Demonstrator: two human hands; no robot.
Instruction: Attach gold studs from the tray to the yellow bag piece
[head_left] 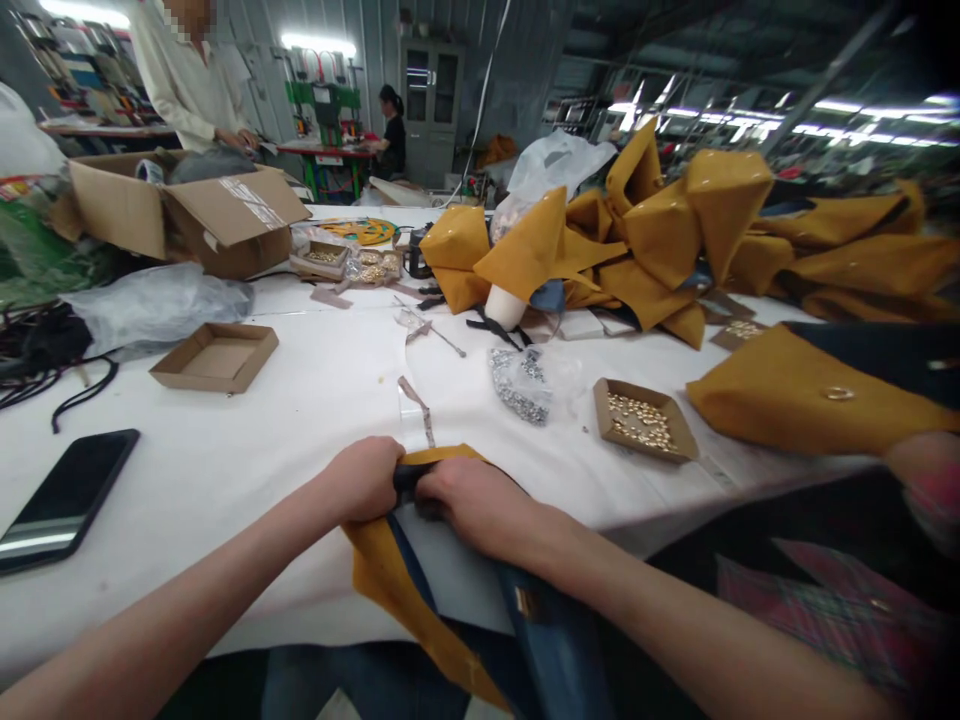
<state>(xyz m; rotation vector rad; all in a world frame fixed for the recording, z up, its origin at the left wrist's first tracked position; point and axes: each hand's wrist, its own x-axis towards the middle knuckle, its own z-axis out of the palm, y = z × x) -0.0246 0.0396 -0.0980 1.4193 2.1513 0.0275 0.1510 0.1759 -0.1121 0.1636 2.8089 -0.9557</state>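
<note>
My left hand and my right hand are both closed in fists side by side at the near edge of the white table. Between them they grip a dark strap on a mustard-yellow fabric piece with navy trim that hangs over the table edge toward me. A small metal fitting shows on the navy band lower down. Just beyond my hands lies a thin strip on the table.
A black phone lies at left. An empty shallow cardboard tray, a tray of brass rivets and a bag of silver parts sit ahead. Mustard pieces pile at back right. An open carton stands back left, a person behind it.
</note>
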